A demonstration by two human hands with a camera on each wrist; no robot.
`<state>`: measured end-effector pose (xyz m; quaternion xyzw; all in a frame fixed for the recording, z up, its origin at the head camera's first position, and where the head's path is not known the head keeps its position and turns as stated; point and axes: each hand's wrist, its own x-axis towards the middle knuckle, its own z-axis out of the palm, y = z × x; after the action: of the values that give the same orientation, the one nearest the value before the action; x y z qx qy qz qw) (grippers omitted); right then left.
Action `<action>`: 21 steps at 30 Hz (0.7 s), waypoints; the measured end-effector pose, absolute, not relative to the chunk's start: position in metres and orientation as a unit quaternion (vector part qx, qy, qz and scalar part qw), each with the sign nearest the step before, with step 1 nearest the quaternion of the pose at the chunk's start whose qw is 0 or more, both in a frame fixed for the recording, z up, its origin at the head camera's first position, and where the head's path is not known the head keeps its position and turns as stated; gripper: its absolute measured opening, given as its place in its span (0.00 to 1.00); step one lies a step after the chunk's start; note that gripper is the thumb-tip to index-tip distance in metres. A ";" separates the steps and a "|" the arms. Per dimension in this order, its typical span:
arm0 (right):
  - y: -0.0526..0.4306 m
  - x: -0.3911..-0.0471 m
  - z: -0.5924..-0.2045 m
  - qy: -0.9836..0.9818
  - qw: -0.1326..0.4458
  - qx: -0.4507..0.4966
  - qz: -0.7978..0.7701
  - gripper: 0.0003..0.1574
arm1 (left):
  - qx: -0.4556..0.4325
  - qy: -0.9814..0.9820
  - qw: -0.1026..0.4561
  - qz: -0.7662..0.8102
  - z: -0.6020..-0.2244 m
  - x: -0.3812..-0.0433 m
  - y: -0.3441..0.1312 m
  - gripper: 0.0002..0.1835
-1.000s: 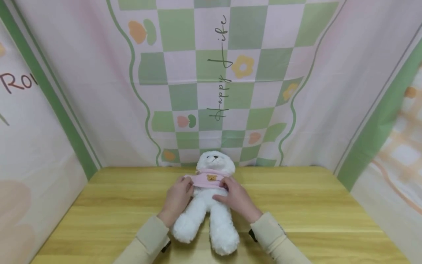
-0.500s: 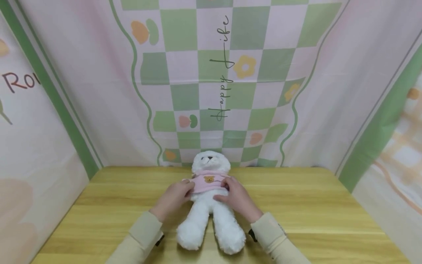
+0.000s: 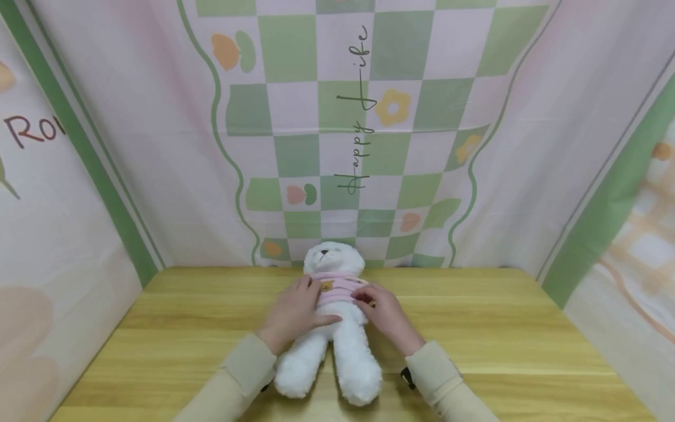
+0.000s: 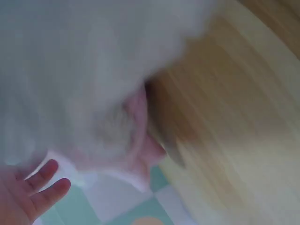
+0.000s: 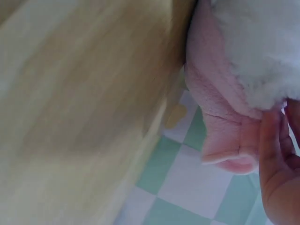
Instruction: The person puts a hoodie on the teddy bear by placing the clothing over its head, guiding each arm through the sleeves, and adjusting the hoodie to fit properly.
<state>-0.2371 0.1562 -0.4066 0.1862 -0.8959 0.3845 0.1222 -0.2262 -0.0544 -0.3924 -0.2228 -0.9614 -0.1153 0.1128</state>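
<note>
A white plush bear (image 3: 345,351) lies on its back, head toward the wall, wearing a small pink shirt (image 3: 341,288) with a brown bear patch. My left hand (image 3: 296,310) rests against the bear's side at the left edge of the shirt, its thumb stretched over the white belly. In the left wrist view, its fingers (image 4: 47,185) look straight and slightly spread. My right hand (image 3: 384,310) pinches the shirt near its lower right edge. The right wrist view shows the pink sleeve (image 5: 229,145) hanging loose beside those fingertips, its opening visible.
The bear lies on a wooden table (image 3: 474,334) with light yellow grain. Behind it hangs a green and white checked cloth (image 3: 343,146) with flowers and lettering, and printed cloth panels (image 3: 58,234) flank both sides.
My left hand has let go of the left sleeve and moved right onto the bear's side, thumb now across the belly. The bear's head has shifted left; the right hand stays near the shirt's right edge.
</note>
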 end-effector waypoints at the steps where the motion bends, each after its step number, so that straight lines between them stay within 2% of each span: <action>1: 0.156 -0.237 -0.407 -0.899 0.128 0.189 0.374 0.04 | -0.235 -0.958 0.118 -0.113 -0.392 -0.226 -0.050 0.40; 4: 0.157 -0.237 -0.408 -0.905 0.138 0.184 0.359 0.03 | -0.264 -0.949 0.133 -0.113 -0.396 -0.228 -0.040 0.43; 11: 0.166 -0.241 -0.413 -0.903 0.131 0.178 0.369 0.04 | -0.291 -0.936 0.167 -0.108 -0.402 -0.226 -0.031 0.34; 15: 0.175 -0.244 -0.413 -0.895 0.099 0.216 0.377 0.05 | -0.285 -0.935 0.177 -0.115 -0.404 -0.224 -0.028 0.28; 21: 0.185 -0.240 -0.406 -0.877 0.024 0.278 0.392 0.04 | -0.257 -0.938 0.189 -0.138 -0.407 -0.226 -0.028 0.27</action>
<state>-0.2405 0.1848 -0.4057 0.2781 -0.8767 0.3917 0.0239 -0.2262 -0.0284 -0.4071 -0.2570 -0.9376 -0.1383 0.1890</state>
